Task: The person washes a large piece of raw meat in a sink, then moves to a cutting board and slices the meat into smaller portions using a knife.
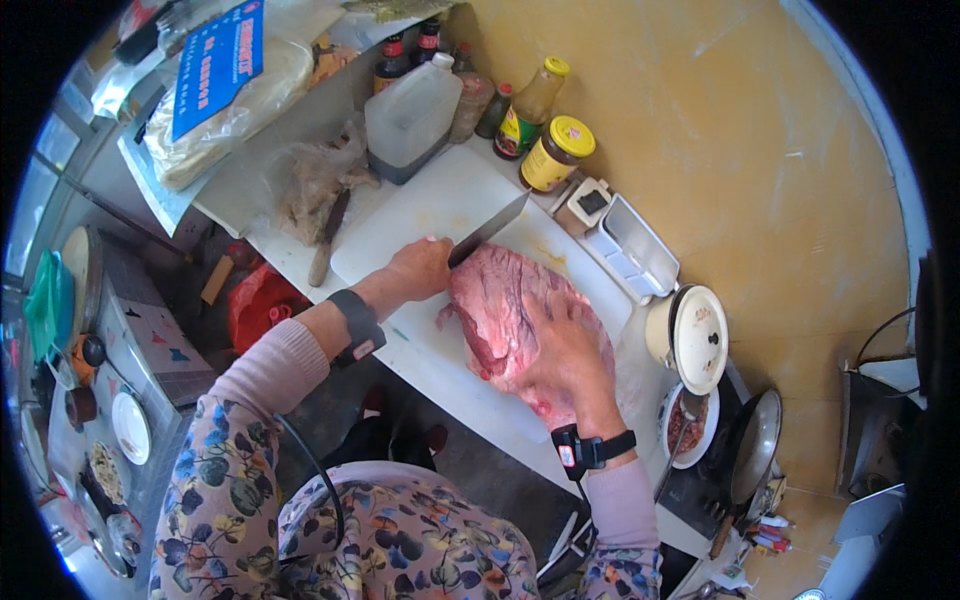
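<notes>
My left hand (pixel 421 271) grips a cleaver (pixel 491 231) by its handle. Its blade reaches up and right, beside the upper left edge of a large slab of raw meat (pixel 499 315). On top of the meat lies my right hand (pixel 566 349), fingers spread and touching the surface; it hides part of the slab. The meat rests on a white cutting board (pixel 420 199). Left of the board lies a second knife (pixel 328 244) with a wooden handle, by a plastic bag of food (pixel 307 184).
Along the wall stand a plastic jug (pixel 416 112), a yellow-lidded jar (pixel 556 155), several bottles and a white seasoning box (pixel 634 244). At right are a lidded enamel pot (pixel 697 337), a bowl of minced meat (pixel 686 442) with a spoon, and a wok (pixel 756 446). A red bag (pixel 259 304) sits below, left.
</notes>
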A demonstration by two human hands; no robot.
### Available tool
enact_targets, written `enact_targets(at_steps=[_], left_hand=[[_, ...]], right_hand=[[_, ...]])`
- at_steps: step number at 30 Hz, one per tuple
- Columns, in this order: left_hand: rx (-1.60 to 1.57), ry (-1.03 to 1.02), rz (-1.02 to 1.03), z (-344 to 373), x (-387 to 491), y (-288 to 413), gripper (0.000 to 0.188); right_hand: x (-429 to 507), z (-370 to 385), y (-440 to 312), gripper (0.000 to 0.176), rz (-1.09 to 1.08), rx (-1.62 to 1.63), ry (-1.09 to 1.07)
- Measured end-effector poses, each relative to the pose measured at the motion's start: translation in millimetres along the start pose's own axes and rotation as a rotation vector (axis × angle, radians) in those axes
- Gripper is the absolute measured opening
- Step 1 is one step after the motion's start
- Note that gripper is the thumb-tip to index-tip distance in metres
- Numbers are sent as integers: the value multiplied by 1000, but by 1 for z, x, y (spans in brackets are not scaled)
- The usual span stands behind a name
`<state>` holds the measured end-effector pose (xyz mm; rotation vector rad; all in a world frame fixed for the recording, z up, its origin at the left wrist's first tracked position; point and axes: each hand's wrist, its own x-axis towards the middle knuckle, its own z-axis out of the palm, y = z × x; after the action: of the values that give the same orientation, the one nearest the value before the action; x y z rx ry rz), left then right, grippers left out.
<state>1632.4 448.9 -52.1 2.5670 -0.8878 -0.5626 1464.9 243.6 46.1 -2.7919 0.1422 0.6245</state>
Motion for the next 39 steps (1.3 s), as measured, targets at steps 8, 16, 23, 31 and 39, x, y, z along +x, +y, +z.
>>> enact_targets(at_steps=[8,16,23,31,39], left_hand=[[-48,106,-37,-58,-41,16,27],[-47,-72,-72,-56,-81,17,23],[-33,-96,-126,-57,-91,13,23],[-52,-109,-103,-62,-94,22,23],[-24,-153,-41,-73,-74,16,23]], right_hand=[[-1,3,0,134,18,-50,5],[-1,-1,-2,136,24,-26,-24],[0,3,4,136,0,-55,0],[2,-2,3,138,42,31,-67],[2,0,1,136,24,15,-49]])
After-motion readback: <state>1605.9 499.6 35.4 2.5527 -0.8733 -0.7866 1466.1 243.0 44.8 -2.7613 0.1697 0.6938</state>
